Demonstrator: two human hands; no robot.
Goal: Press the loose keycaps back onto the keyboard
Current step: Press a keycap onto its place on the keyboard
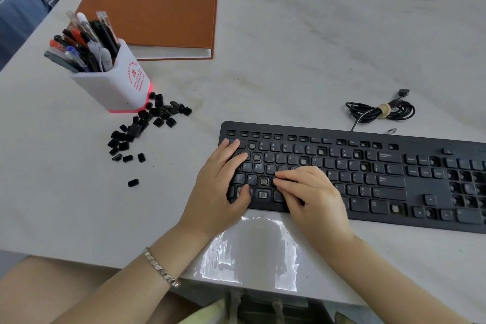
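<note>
Bare forearms are reaching in from the bottom edge, the left one wearing a metal bracelet. The left hand is lying flat over the keyboard's left end, fingers straight and slightly spread, thumb resting on the bottom row. The right hand is lying just beside it, fingers straight and close together, pointing left and pressing on the lower letter rows. Those fingers are hiding whatever is under them, so a keycap there cannot be told. Several sockets are showing bare across the keyboard, whose right end is running out of frame. Loose keycaps are lying scattered well left of the keyboard, against a pen holder. A coiled cable is lying just behind the keyboard.
</note>
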